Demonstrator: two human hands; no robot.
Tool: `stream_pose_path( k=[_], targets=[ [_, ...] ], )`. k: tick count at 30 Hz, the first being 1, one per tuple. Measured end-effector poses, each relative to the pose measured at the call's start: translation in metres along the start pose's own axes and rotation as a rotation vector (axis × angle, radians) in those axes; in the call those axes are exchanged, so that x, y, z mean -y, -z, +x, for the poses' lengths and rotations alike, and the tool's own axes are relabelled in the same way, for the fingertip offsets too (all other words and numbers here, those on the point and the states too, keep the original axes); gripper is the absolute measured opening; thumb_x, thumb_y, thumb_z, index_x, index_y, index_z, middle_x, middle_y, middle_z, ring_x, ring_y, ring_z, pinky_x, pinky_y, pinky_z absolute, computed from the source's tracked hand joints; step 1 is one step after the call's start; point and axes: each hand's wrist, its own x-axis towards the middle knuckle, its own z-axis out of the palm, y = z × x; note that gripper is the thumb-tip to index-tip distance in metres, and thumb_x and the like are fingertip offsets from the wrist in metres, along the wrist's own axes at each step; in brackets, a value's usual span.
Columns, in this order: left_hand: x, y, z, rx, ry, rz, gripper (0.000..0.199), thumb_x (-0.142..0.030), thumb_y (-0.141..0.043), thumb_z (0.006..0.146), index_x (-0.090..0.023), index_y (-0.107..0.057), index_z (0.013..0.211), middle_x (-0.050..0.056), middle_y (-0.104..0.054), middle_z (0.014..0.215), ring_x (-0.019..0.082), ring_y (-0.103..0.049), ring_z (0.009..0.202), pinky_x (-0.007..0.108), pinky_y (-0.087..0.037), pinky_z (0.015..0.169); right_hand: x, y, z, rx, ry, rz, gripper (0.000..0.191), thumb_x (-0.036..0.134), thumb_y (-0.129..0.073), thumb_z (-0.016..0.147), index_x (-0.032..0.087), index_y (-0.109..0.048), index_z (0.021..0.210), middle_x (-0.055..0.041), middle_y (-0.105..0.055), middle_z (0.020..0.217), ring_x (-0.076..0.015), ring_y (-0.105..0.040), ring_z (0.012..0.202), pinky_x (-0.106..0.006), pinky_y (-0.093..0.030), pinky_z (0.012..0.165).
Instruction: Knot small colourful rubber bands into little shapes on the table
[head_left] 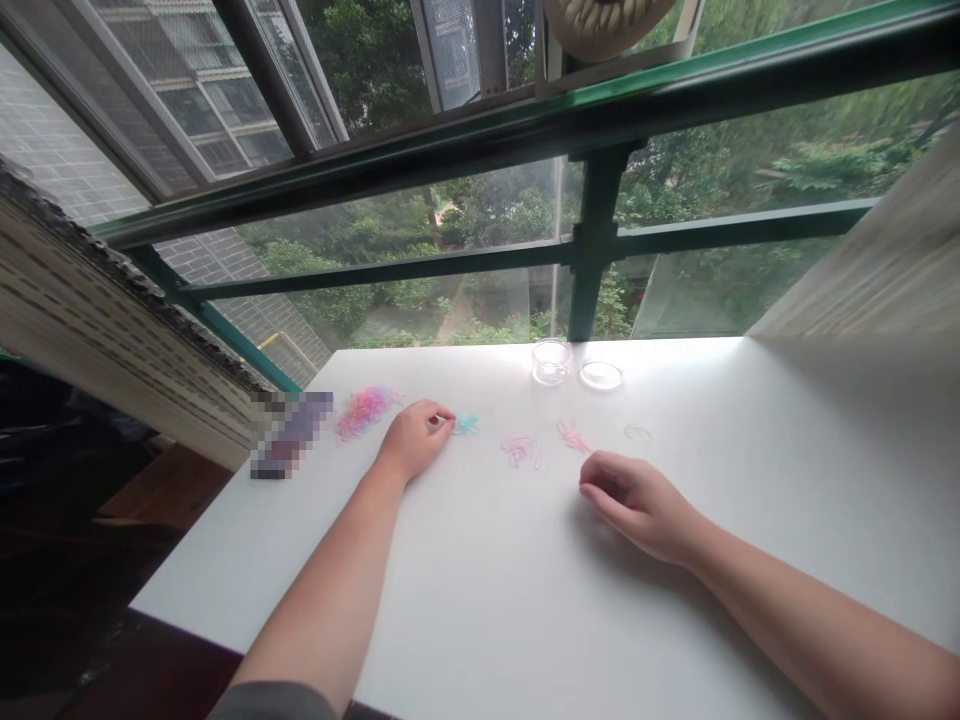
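My left hand [420, 438] rests low over the white table, thumb and finger pinched together at the left edge of a small pile of teal rubber bands [466, 424]. Whether a band is caught between those fingertips is too small to make out. My right hand [630, 500] is curled closed, just below a little heap of pink rubber bands [574, 437]; its fingertips hide whatever they may hold. Between the hands lies a loose group of pale pink-purple rubber bands [520, 452]. A few pale, near-clear bands [637, 432] lie farther right.
A bigger mixed heap of coloured bands [367, 410] lies left of my left hand, beside a blurred-out purple object [292, 436]. At the back stand a clear round container [551, 364] and a clear lid [601, 375]. A window with green rails [592, 230] borders the table [480, 620].
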Motion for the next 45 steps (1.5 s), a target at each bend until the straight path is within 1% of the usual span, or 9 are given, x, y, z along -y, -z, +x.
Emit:
stream_pose_path(
  k=[6, 13, 21, 27, 31, 33, 37, 40, 45],
  targets=[
    [0.001, 0.000, -0.001, -0.011, 0.147, 0.006, 0.023, -0.030, -0.054, 0.075, -0.020, -0.068, 0.090, 0.001, -0.068, 0.081, 0.013, -0.057, 0.064, 0.026, -0.046, 0.069, 0.002, 0.001, -0.001, 0.005, -0.005, 0.004, 0.011, 0.020, -0.046, 0.083, 0.020, -0.046, 0.072, 0.0031, -0.046, 0.061, -0.0105, -0.040, 0.055, -0.023, -0.034, 0.054],
    [0.011, 0.000, 0.000, -0.098, 0.174, -0.047, 0.023, -0.022, -0.050, 0.075, -0.020, -0.066, 0.092, 0.001, -0.068, 0.087, 0.011, -0.055, 0.056, 0.025, -0.046, 0.060, 0.002, 0.001, -0.001, 0.005, -0.007, 0.003, 0.011, 0.021, -0.047, 0.084, 0.020, -0.046, 0.072, 0.0026, -0.047, 0.062, -0.0109, -0.041, 0.057, -0.023, -0.035, 0.055],
    [0.025, -0.003, 0.004, -0.250, 0.106, -0.177, 0.034, -0.008, -0.043, 0.073, -0.017, -0.059, 0.102, 0.007, -0.062, 0.107, 0.015, -0.062, 0.087, 0.027, -0.051, 0.070, 0.002, 0.001, 0.000, 0.011, -0.014, -0.018, 0.010, 0.022, -0.046, 0.084, 0.020, -0.047, 0.074, 0.0026, -0.046, 0.062, -0.0112, -0.041, 0.057, -0.024, -0.034, 0.054],
    [0.041, 0.016, 0.004, -0.514, 0.161, -0.226, 0.037, -0.010, -0.046, 0.075, -0.018, -0.053, 0.110, 0.009, -0.058, 0.115, 0.017, -0.061, 0.095, 0.029, -0.051, 0.077, 0.002, 0.002, -0.001, 0.023, -0.010, -0.038, 0.011, 0.023, -0.045, 0.084, 0.020, -0.047, 0.074, 0.0018, -0.048, 0.063, -0.0118, -0.042, 0.057, -0.024, -0.035, 0.055],
    [0.057, 0.039, -0.007, -0.826, 0.307, -0.177, 0.031, -0.014, -0.047, 0.076, -0.018, -0.052, 0.106, 0.008, -0.061, 0.108, 0.016, -0.062, 0.090, 0.028, -0.050, 0.076, 0.001, 0.002, -0.002, 0.025, -0.015, -0.057, 0.014, 0.026, -0.044, 0.086, 0.020, -0.047, 0.074, 0.0014, -0.049, 0.065, -0.0123, -0.043, 0.059, -0.025, -0.036, 0.056],
    [0.063, 0.047, -0.015, -0.897, 0.388, -0.112, 0.024, -0.015, -0.048, 0.075, -0.018, -0.053, 0.098, 0.006, -0.063, 0.101, 0.015, -0.062, 0.085, 0.028, -0.049, 0.076, 0.001, 0.002, -0.001, 0.030, -0.018, -0.068, 0.014, 0.027, -0.044, 0.086, 0.020, -0.047, 0.074, 0.0015, -0.049, 0.065, -0.0124, -0.043, 0.059, -0.025, -0.037, 0.056],
    [0.065, 0.047, -0.025, -0.677, 0.464, 0.018, 0.014, -0.013, -0.052, 0.069, -0.017, -0.057, 0.081, 0.004, -0.065, 0.085, 0.017, -0.061, 0.077, 0.029, -0.049, 0.074, 0.002, 0.001, 0.000, 0.033, -0.017, -0.074, 0.015, 0.028, -0.043, 0.086, 0.020, -0.047, 0.074, 0.0014, -0.049, 0.064, -0.0127, -0.044, 0.059, -0.025, -0.037, 0.056],
    [0.063, 0.042, -0.026, -0.525, 0.456, 0.066, 0.015, -0.012, -0.051, 0.069, -0.017, -0.059, 0.081, 0.005, -0.066, 0.084, 0.017, -0.062, 0.078, 0.030, -0.048, 0.078, 0.003, 0.002, 0.000, 0.033, -0.016, -0.079, 0.016, 0.028, -0.043, 0.086, 0.020, -0.047, 0.073, 0.0013, -0.049, 0.064, -0.0128, -0.044, 0.058, -0.025, -0.037, 0.056],
    [0.070, 0.046, -0.036, -0.546, 0.527, 0.143, 0.021, -0.015, -0.048, 0.073, -0.018, -0.060, 0.090, 0.006, -0.067, 0.092, 0.018, -0.062, 0.081, 0.031, -0.048, 0.079, 0.006, 0.003, 0.000, 0.037, -0.012, -0.092, 0.016, 0.029, -0.042, 0.086, 0.020, -0.047, 0.074, 0.0010, -0.049, 0.065, -0.0132, -0.045, 0.059, -0.026, -0.038, 0.057]
  ],
)
